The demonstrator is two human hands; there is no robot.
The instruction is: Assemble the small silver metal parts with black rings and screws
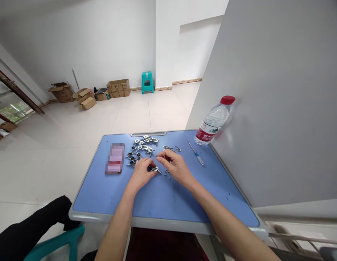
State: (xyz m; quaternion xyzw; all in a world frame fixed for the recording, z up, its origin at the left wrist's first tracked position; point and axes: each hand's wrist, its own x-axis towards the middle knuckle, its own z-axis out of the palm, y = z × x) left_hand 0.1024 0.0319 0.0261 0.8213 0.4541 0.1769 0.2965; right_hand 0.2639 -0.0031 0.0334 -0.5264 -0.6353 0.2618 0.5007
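I see my left hand (143,173) pinching a small silver-and-black metal fitting (156,169) at the blue plastic worktop (157,206), likely steadying it. Right hand (174,166) curled nearly closed beside it, can't tell contents. Tiny silver metal pieces (165,174) sit near, probably for reach.

The head camera is looking forward and down from above and behind the left hand (142,171) and right hand (176,167), showing their grip fairly near and the wall (116,40) well beyond.
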